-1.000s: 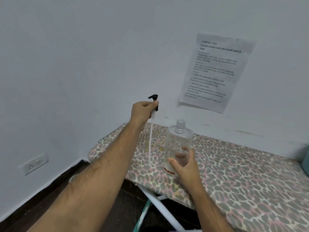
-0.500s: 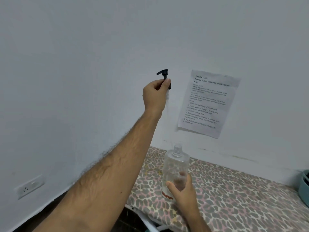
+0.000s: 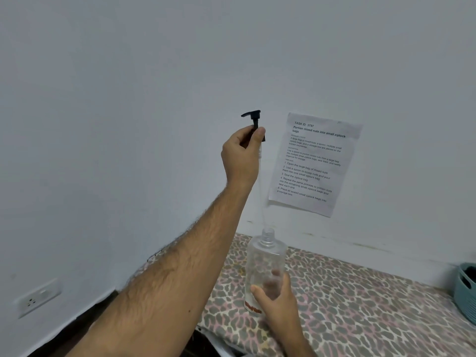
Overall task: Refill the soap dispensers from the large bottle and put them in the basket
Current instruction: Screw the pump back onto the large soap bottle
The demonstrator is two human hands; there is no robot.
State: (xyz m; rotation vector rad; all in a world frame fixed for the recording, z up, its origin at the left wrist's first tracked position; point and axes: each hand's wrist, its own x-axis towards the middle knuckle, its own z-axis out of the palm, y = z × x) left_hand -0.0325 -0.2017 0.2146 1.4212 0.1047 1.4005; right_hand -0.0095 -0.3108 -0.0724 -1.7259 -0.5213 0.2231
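A clear plastic dispenser bottle (image 3: 266, 256) stands upright on the leopard-print board (image 3: 360, 300), its neck uncapped. My right hand (image 3: 275, 297) wraps its lower part from the near side. My left hand (image 3: 242, 153) is raised high above the bottle, pinching the black pump head (image 3: 253, 118). The pump's thin clear tube (image 3: 262, 197) hangs straight down, with its tip just above or at the bottle's mouth. A teal basket (image 3: 465, 292) shows partly at the right edge.
A printed paper sheet (image 3: 313, 163) is taped to the pale wall behind the bottle. A wall socket (image 3: 38, 297) sits low at the left. The board's left end meets the wall corner; dark floor lies below it.
My left hand has lifted the pump from beside the bottle to high above it, bringing the tube over the neck. The right hand kept holding the bottle. The camera tilted upward.
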